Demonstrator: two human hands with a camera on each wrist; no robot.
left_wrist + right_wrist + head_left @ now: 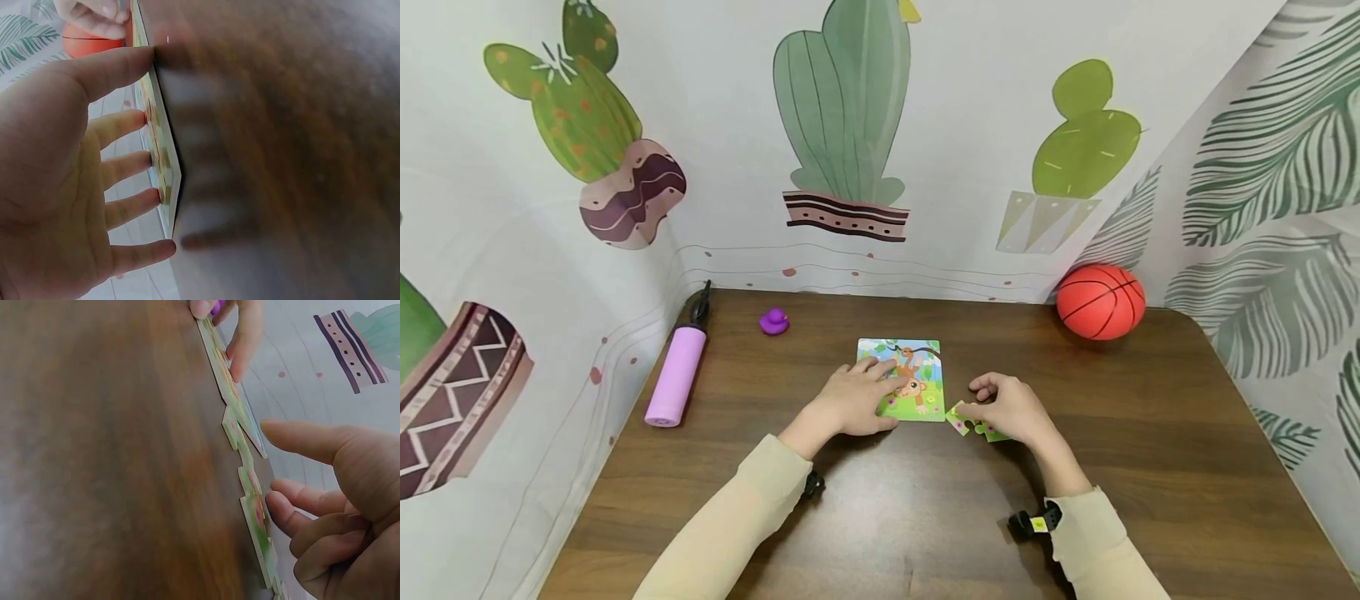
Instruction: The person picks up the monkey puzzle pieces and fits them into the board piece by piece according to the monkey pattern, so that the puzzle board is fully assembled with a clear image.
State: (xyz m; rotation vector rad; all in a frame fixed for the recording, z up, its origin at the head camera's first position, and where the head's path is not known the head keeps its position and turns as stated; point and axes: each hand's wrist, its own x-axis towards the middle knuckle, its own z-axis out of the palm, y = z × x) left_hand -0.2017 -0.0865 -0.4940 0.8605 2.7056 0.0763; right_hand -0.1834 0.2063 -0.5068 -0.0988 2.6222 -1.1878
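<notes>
A square monkey jigsaw puzzle [929,375] lies flat on the wooden table. My left hand [855,400] spreads over its left side, fingers straight and apart. In the left wrist view its fingertips [153,197] meet the puzzle's surface, while the thumb reaches the near edge. Beside the puzzle's lower right corner lie loose green puzzle pieces [958,421], partly covered by my right hand [1011,408]. In the right wrist view that hand's thumb is extended and its other fingers [281,512] bend loosely close to the pieces, with nothing seen between them.
A purple rubber duck [773,322] sits at the back left, near a pink hand pump [676,375] with a black end. At the back right corner rests a red basketball [1101,302]. A cactus-print cloth [722,208] hangs behind the table [880,517].
</notes>
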